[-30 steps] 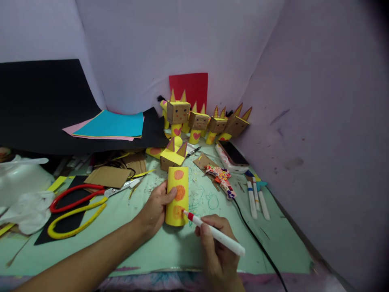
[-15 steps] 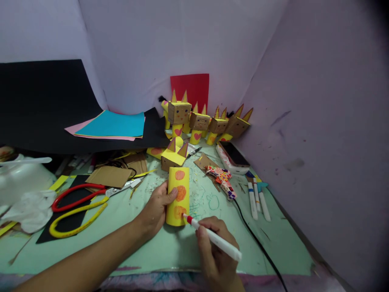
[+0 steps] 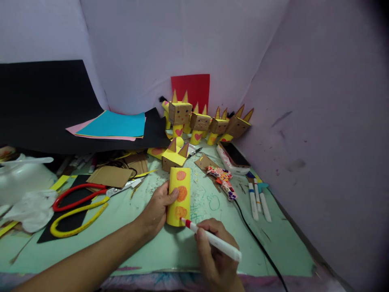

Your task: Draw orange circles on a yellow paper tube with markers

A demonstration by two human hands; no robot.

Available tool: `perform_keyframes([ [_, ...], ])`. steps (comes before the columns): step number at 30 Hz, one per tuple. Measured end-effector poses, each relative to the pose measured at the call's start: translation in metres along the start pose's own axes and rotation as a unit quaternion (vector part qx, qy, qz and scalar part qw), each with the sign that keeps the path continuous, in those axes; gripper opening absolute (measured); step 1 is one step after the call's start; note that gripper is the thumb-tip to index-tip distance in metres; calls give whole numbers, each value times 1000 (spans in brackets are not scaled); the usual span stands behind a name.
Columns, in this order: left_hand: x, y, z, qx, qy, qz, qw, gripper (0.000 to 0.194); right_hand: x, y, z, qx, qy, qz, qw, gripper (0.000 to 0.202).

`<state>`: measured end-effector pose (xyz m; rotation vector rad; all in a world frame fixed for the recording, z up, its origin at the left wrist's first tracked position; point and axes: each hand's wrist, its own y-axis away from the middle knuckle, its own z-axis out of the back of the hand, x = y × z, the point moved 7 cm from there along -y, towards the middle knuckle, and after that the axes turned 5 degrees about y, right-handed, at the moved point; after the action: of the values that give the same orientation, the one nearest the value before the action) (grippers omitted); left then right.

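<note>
A yellow paper tube point(image 3: 186, 188) with three orange-red spots down its front is upright in my left hand point(image 3: 158, 206), thumb across its left side. My right hand point(image 3: 217, 247) is closed on a white marker point(image 3: 217, 240) with a red collar; its tip meets the lowest spot near the tube's bottom. Just behind the tube sits a cardboard box head point(image 3: 174, 157) with a yellow top and two pointed ears.
Red-and-yellow scissors point(image 3: 80, 205) and cardboard pieces point(image 3: 109, 177) lie left. A patterned glue gun point(image 3: 223, 180) with a black cable, a phone point(image 3: 233, 154) and markers point(image 3: 253, 201) are at right. Several box-headed figures point(image 3: 180, 113) stand behind, by red paper point(image 3: 194, 87).
The marker tip has shifted slightly down and left on the lowest spot, with my right hand holding it. My left hand keeps its grip on the tube.
</note>
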<state>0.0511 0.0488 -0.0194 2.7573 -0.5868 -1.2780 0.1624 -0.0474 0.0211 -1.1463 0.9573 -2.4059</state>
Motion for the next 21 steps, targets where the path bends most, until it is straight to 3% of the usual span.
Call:
perform_keyframes([
  [21,-1,-1,0,19,-16,-30,999,36,5,0,0,-14,40,35,998,12],
])
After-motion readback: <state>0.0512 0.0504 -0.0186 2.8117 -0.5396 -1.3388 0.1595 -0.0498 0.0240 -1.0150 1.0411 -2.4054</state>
